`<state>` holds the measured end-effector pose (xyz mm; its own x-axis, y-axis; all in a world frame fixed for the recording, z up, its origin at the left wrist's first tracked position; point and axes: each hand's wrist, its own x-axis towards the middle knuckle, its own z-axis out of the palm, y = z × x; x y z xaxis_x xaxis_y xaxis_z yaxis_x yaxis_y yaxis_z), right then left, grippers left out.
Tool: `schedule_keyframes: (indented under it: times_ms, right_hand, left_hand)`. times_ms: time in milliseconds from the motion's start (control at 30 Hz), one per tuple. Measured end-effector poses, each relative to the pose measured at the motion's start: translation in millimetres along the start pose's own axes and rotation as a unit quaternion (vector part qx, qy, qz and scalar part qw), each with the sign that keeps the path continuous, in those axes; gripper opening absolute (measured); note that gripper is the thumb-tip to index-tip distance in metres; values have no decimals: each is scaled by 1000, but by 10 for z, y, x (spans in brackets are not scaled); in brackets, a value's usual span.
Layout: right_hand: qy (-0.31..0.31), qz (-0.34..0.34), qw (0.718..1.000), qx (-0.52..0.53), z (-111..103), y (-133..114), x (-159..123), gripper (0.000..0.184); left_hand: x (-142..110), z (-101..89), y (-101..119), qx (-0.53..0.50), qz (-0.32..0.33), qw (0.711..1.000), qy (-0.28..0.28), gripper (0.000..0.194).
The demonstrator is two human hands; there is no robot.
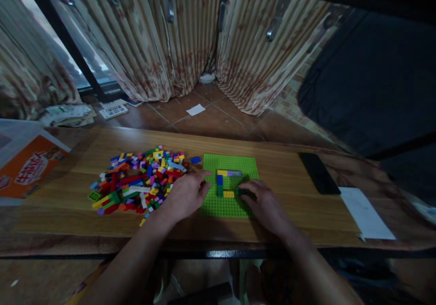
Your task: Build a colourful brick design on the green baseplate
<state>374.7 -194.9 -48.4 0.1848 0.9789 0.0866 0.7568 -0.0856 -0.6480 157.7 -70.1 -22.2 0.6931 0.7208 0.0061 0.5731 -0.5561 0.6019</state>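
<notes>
A lime-green studded baseplate (pixel 211 207) lies on the wooden table. On it, toy bricks form a partial outline: a yellow brick (pixel 222 173) and a greyish-lilac one (pixel 234 174) along the far side, a blue brick (pixel 220 180) and a dark green one down the left, a yellow brick (pixel 228 194) at the near side. My right hand (pixel 262 200) pinches a small dark green brick (pixel 239 190) just right of that yellow brick; whether it is seated on the studs I cannot tell. Over the plate's left edge, my left hand (pixel 189 191) has index finger and thumb apart, with nothing visible between them.
A heap of mixed bricks (pixel 136 178) spreads left of the plate, with a lone blue brick (pixel 195 159) near its far-left corner. A black phone (pixel 318 173) and white paper (pixel 366 212) lie at the right. An orange-and-white package (pixel 30 164) stands at the left end.
</notes>
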Motion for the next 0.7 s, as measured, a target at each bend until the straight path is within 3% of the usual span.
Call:
schedule_keyframes:
  times_ms: [133,367,500,700]
  right_hand:
    - [1,58,991,123,-4,-27,-5,21]
    - [-9,111,924,366,68,-202,33,33]
    - [-11,124,905,406,137,-285,26,35]
    - [-15,113,906,407,130,-332,2,31]
  left_hand:
    - [-11,26,30,-37,2,999,3,36]
    - [-45,194,266,-239,14,970,-33,30]
    - [-54,271,353,-323,1,946,-28,17]
    - [-66,316,347,-380,-20,924,-39,8]
